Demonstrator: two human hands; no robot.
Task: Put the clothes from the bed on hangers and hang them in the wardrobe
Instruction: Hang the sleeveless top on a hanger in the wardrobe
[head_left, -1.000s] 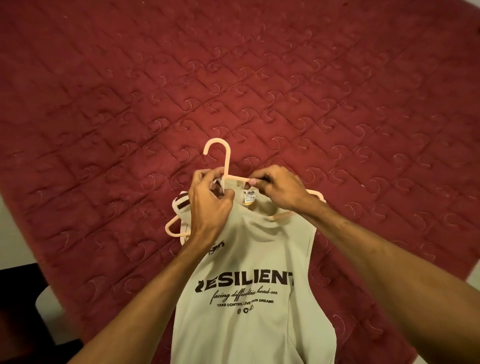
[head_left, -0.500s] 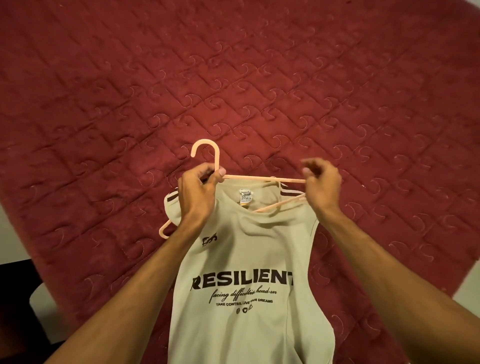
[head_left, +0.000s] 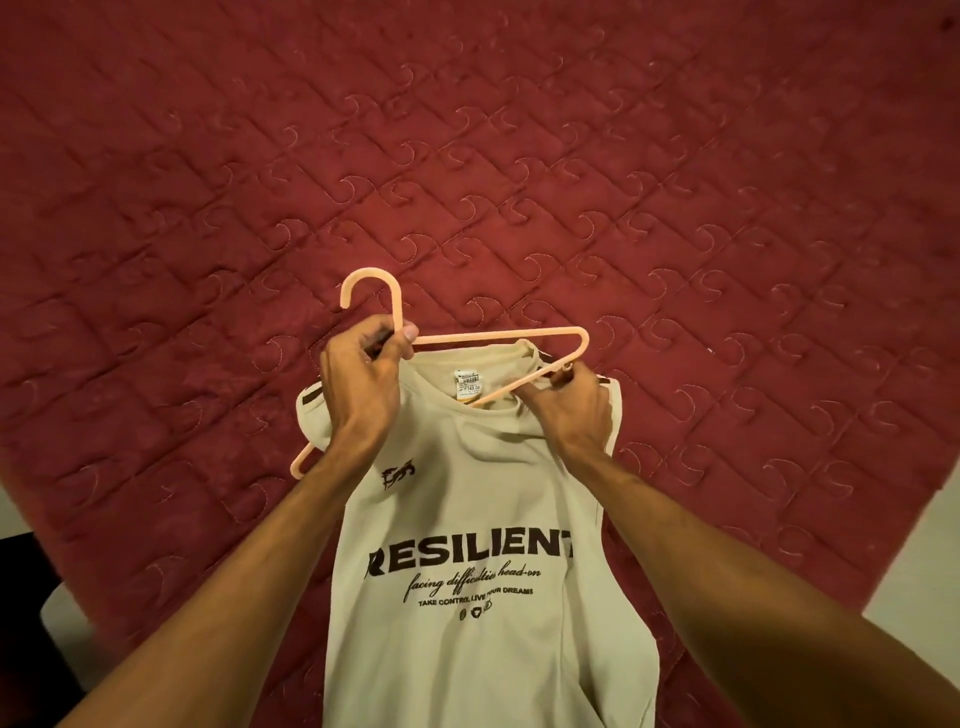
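Note:
A cream sleeveless shirt (head_left: 467, 519) printed "RESILIENT" hangs in front of me over the red quilted bed (head_left: 519, 156). A peach plastic hanger (head_left: 498, 336) sits partly inside its neck. The hook points up and left, the right arm sticks out above the collar, and the left tip pokes out below the left shoulder. My left hand (head_left: 358, 384) grips the hanger at the base of the hook. My right hand (head_left: 569, 402) pinches the shirt's right shoulder at the hanger's lower bar.
The red quilt fills most of the view. Pale floor (head_left: 924, 561) shows at the lower right and a dark object (head_left: 26, 597) at the lower left edge. No wardrobe is in view.
My right hand dropped from the hanger's right tip to the shirt's right shoulder by the lower bar. The hanger's right arm now stands bare above the collar. My left hand kept its grip.

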